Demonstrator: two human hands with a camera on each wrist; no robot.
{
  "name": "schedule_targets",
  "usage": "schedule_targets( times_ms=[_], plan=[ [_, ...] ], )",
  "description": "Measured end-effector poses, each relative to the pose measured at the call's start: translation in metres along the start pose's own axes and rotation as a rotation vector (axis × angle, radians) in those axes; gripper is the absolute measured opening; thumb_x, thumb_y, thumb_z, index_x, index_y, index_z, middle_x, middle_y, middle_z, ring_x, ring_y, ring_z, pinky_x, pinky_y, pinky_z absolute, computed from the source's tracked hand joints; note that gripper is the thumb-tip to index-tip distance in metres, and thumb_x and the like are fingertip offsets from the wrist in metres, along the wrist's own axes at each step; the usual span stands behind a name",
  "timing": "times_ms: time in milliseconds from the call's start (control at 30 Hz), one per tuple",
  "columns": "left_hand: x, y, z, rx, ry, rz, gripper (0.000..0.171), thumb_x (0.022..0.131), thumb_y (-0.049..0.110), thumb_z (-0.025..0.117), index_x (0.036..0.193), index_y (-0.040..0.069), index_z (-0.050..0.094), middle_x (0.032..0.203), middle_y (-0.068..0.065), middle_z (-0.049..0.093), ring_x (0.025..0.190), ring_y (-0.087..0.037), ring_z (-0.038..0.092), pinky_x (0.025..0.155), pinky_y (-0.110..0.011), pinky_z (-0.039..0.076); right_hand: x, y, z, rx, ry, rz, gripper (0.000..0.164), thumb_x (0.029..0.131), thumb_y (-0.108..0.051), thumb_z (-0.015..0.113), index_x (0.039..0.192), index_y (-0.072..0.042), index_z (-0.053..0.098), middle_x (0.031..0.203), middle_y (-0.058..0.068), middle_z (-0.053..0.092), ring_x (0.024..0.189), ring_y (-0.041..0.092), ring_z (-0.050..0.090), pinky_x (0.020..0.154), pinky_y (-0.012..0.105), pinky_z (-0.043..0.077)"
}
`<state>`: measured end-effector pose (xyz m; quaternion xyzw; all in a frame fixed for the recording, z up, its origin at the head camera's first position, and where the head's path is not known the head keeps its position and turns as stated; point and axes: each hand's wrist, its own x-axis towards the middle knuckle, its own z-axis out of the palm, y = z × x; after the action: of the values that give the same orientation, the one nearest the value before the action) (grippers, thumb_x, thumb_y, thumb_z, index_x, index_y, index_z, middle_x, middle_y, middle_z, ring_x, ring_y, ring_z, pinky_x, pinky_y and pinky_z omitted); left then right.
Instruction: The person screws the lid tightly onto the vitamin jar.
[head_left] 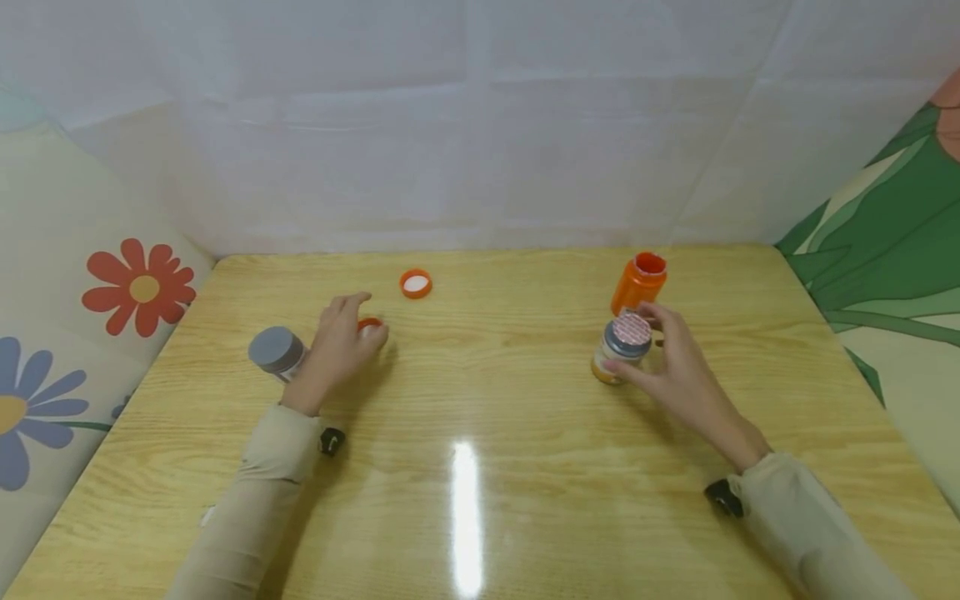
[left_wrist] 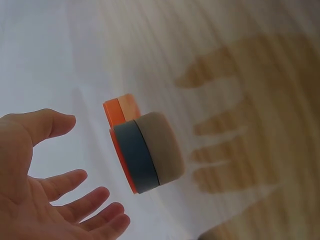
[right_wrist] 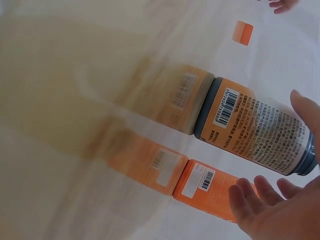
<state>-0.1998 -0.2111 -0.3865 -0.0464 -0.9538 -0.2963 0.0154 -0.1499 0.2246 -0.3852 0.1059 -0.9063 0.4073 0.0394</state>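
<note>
My left hand point(head_left: 337, 346) hovers with spread fingers beside a blue-grey lid point(left_wrist: 136, 156) that has an orange rim. In the left wrist view a gap shows between the fingertips and this lid; the head view leaves only part of it visible. My right hand point(head_left: 678, 375) is around a bottle point(head_left: 621, 350) with a dark neck and a pink-and-white patterned seal on top. Its thumb lies at the near side, its loosely spread fingers behind. The bottle stands upright on the table, its printed label and barcode point(right_wrist: 227, 107) facing the right wrist camera.
Just behind the sealed bottle stands an uncapped orange bottle point(head_left: 639, 285). An orange lid point(head_left: 416, 283) with a white inside lies farther back. Left of my left wrist is a grey-capped container point(head_left: 277, 352). A white sheet point(head_left: 480, 167) hangs behind the wooden table point(head_left: 480, 375).
</note>
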Motion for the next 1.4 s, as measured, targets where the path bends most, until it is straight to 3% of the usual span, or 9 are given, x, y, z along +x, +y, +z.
schedule_targets(
  times_ms=[367,633,1400],
  plan=[
    [0.002,-0.014,-0.003,-0.023,-0.095,-0.018,0.067,0.095,0.025,0.061,0.149,-0.004,0.034,0.150,-0.031,0.034,0.140,-0.048,0.029,0.115,-0.063,0.028,0.003,0.002,0.000,0.005,-0.036,0.013,0.091,0.082,-0.025,0.081,0.149,0.006,0.027,0.146,0.031,0.037,0.131,0.047,0.040,0.102,0.064,0.040],
    [0.003,-0.019,-0.003,0.006,-0.143,-0.025,0.071,0.094,0.023,0.064,0.149,-0.006,0.032,0.147,-0.033,0.035,0.136,-0.049,0.032,0.114,-0.062,0.030,0.004,0.004,-0.001,0.009,-0.059,0.004,0.087,0.082,-0.017,0.081,0.148,0.005,0.028,0.145,0.030,0.038,0.129,0.046,0.042,0.100,0.063,0.041],
    [0.004,-0.023,-0.003,0.064,-0.180,-0.024,0.062,0.091,0.017,0.069,0.140,-0.011,0.044,0.133,-0.034,0.046,0.120,-0.048,0.044,0.101,-0.058,0.042,0.005,0.006,-0.002,0.004,-0.105,0.031,0.084,0.081,-0.024,0.082,0.146,0.003,0.035,0.138,0.025,0.051,0.121,0.040,0.052,0.099,0.059,0.046]
  ],
)
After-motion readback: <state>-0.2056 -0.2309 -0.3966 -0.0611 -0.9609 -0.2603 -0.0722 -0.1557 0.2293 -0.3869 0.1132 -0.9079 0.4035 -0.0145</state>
